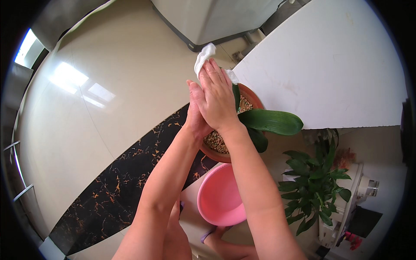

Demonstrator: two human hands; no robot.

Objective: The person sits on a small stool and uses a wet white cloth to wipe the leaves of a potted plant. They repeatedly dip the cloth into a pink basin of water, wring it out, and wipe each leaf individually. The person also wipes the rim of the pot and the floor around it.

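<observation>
My right hand (216, 94) lies flat over my left hand (196, 110), palms pressed together. White cloth or tissue (204, 61) shows past the fingertips, and another piece of it comes out at the right of the hand. Most of my left hand is hidden behind the right. Directly below both hands stands a round terracotta-coloured pot (252, 95) filled with small multicoloured pebbles (216, 142). Broad, glossy green leaves (271, 122) grow from it, one reaching out to the right. Whether a leaf lies between my palms is hidden.
A pink plastic basin (216, 198) sits on the floor below the pot, near my slippered foot (216, 235). Black marbled stone (117, 182) crosses the pale tiles (130, 65). A large white panel (325, 65) rises at right, above a leafy plant (315, 185). A grey-white appliance (214, 19) stands ahead.
</observation>
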